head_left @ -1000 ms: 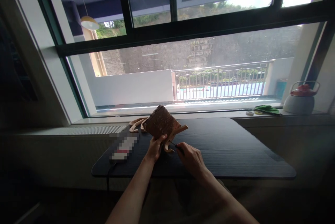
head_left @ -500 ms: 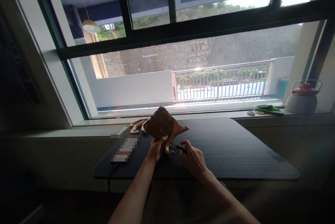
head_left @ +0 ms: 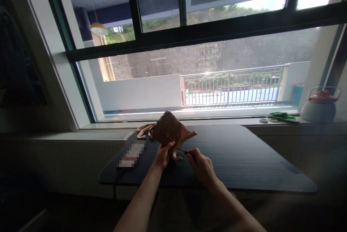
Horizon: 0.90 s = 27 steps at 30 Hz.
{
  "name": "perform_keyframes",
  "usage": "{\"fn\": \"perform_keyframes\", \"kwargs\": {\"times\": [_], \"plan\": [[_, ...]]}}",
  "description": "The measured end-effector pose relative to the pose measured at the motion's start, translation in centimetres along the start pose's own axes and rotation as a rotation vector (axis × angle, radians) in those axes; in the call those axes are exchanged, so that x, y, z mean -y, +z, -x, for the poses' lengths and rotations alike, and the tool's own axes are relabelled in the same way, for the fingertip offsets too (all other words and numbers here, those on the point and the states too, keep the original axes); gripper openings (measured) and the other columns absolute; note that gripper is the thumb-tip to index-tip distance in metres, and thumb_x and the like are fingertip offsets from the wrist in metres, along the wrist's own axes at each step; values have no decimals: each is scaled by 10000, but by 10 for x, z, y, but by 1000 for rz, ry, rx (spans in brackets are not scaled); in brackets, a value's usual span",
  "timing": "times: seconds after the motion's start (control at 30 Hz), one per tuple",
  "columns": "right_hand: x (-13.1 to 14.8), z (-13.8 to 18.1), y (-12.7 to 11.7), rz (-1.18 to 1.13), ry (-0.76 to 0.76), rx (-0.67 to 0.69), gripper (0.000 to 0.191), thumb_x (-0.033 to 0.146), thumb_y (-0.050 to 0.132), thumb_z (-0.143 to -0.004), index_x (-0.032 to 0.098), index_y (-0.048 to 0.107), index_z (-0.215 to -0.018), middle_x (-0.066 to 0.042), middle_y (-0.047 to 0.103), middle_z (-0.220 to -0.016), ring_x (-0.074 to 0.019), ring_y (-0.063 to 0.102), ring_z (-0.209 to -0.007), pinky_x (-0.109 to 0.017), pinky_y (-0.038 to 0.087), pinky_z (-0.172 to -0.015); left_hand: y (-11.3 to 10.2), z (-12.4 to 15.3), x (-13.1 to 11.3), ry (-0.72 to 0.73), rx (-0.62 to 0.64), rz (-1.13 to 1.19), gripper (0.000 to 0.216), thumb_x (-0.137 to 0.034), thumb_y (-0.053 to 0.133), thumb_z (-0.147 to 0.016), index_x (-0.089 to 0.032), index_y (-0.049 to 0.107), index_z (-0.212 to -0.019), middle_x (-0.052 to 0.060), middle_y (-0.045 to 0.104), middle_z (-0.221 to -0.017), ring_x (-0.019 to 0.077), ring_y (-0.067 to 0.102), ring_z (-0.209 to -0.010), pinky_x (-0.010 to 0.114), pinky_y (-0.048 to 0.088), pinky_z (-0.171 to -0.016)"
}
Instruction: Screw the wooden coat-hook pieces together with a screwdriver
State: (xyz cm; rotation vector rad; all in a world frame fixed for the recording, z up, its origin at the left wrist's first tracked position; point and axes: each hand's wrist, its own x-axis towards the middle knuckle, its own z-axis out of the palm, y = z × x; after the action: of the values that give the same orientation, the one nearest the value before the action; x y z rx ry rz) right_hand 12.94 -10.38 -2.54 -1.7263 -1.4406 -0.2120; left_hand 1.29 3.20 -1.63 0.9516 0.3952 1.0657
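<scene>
My left hand (head_left: 163, 155) grips a brown block (head_left: 168, 128) with a rough, bark-like side, tilted above the table. On its lower right, a curved light-wood piece (head_left: 176, 155) with a hooked end sits against the block, and a straight arm of wood juts out to the right. In my right hand (head_left: 201, 165) is a screwdriver (head_left: 186, 152) with a dark handle, fingers wrapped round it. Its thin shaft points left at the curved piece; I cannot tell whether the tip is in a screw. Behind the block lie more curved wooden pieces (head_left: 142, 133).
The dark table (head_left: 244, 163) stands beneath a large window. A blurred-out pale object (head_left: 132, 155) with a cable lies at its left. On the sill are a green glove-like cloth (head_left: 283, 117), tape rolls (head_left: 263, 120) and a kettle (head_left: 319, 111).
The view has shifted slightly. My right hand has moved a little right and its fingers are closed more tightly round the screwdriver handle. My left hand keeps its hold on the block.
</scene>
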Motion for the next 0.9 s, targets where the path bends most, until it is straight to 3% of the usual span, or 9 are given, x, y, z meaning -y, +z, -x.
{"fn": "perform_keyframes", "kwargs": {"times": [0.1,0.2,0.37,0.63,0.9], "plan": [[-4,-4,-1,-94,103,36,219,366,366,-873,213,521,-899,-30,672,-814,-184,630,-769,-244,389,-619,1,1,-1,2,14,-1,278,-172,739,-562,-138,651,-824,29,691,-793,169,634,-747,266,488,-701],[-4,-5,-2,-114,110,41,210,354,362,-868,220,522,-888,-27,672,-816,-187,628,-774,-247,390,-620,1,1,-1,10,29,-7,283,-180,736,-578,-139,645,-843,29,689,-825,164,629,-769,263,483,-715],[0,0,-1,8,-5,-21,196,259,440,-814,223,498,-998,-8,654,-800,-161,607,-652,-241,377,-578,-3,-3,2,22,-4,-21,251,-158,741,-566,-152,636,-793,16,683,-772,155,627,-744,257,472,-719],[4,2,-2,191,-256,-73,200,238,414,-874,204,560,-1007,-41,609,-855,-151,578,-814,-229,388,-674,-6,-7,6,77,-21,-12,254,-193,715,-601,-184,614,-834,0,675,-821,149,620,-781,244,470,-717],[6,3,1,144,-242,-54,168,216,436,-857,196,571,-955,-44,644,-837,-150,599,-772,-230,389,-664,0,-2,4,59,-12,-49,307,-200,747,-562,-170,618,-838,6,679,-802,162,625,-781,264,477,-725]]}}
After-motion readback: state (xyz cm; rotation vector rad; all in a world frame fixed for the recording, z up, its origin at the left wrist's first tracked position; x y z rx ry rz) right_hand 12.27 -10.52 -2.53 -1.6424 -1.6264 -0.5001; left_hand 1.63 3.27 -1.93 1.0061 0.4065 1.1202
